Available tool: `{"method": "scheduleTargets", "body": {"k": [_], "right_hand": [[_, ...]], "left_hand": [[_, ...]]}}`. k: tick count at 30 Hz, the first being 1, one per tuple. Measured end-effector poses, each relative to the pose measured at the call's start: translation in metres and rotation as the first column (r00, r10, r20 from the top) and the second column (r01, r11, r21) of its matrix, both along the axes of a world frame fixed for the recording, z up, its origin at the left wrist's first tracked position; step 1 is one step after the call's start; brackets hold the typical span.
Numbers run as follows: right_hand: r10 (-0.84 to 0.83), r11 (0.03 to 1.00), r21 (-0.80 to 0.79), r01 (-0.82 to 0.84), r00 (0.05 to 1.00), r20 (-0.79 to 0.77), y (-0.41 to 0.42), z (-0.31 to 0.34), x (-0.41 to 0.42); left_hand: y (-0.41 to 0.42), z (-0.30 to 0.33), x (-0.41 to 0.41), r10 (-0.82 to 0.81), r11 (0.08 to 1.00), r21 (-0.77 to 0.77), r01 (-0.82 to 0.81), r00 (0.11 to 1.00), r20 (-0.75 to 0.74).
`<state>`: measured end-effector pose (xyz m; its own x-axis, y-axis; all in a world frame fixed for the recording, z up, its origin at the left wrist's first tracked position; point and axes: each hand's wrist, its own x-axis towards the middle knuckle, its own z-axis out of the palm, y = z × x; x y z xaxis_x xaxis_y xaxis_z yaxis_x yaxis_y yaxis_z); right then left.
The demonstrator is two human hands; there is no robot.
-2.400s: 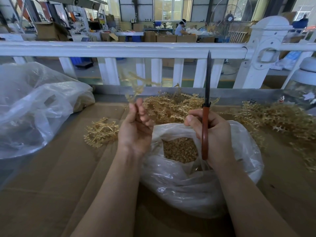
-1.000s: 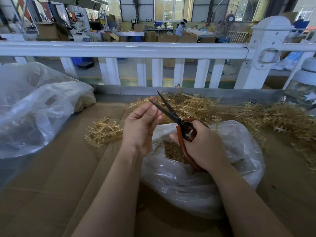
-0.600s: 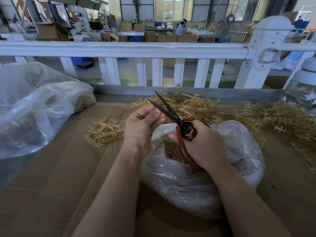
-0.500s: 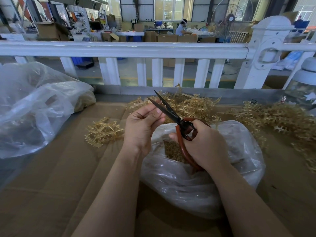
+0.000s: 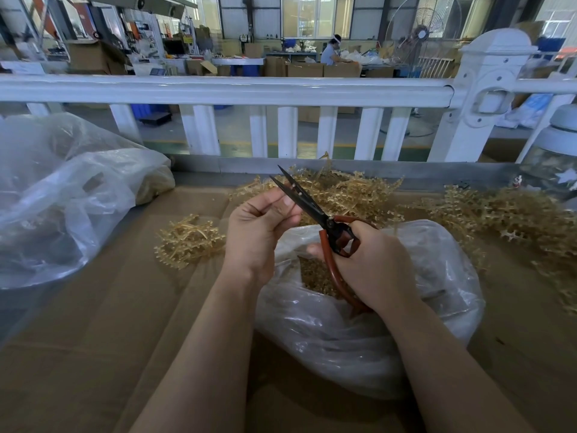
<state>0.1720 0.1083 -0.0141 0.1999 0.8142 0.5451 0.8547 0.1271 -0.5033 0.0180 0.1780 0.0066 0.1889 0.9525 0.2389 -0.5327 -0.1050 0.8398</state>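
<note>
– two hands in the head view. what is each on?
– right hand [image 5: 371, 264] is clenched round the red handles of the scissors [image 5: 312, 204]. blades dark, slightly parted, tips pointing up and to the left.
– and the left hand [image 5: 259, 232]?
– raised just beside the blades, fingers curled, thumb pressed to forefinger right at the cutting edge. what it pinches is too small to make out, so i cannot tell its grip.
– where do the scissors sit?
– held in the air above the open mouth of a clear plastic bag [image 5: 406, 323]. the bag lies on the cardboard surface [image 5: 93, 339], with small golden cut pieces [image 5: 315, 276] showing inside.
– surroundings?
– golden plastic sprigs [image 5: 343, 195] heaped behind the hands, a smaller clump [image 5: 187, 242] to the left, and a wider spread [image 5: 515, 220] to the right. a big crumpled bag [image 5: 62, 198] rests at far left, and a white railing [image 5: 218, 89] runs across the back.
</note>
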Motion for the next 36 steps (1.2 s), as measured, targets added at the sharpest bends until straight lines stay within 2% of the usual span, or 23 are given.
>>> {"method": "scheduleTargets", "body": {"k": [12,20,36], "right_hand": [[0.011,1.0,0.028,-0.01,1.0,-0.023,0.0019,-0.003,0.0026],[-0.095,0.995,0.01,0.095,0.993,0.069,0.0033,-0.0029,0.0049],[-0.102,0.993,-0.044,0.105,0.991,0.083,0.0029,-0.0021,0.004]], "left_hand": [[-0.0002,0.0009,-0.0007,0.022,1.0,0.007,-0.022,1.0,-0.006],[0.001,-0.0037,0.0,0.081,0.991,0.116,-0.061,0.98,-0.18],[-0.0023,-0.0017,0.0008,0.106,0.987,0.136,-0.081,0.975,-0.193]]}}
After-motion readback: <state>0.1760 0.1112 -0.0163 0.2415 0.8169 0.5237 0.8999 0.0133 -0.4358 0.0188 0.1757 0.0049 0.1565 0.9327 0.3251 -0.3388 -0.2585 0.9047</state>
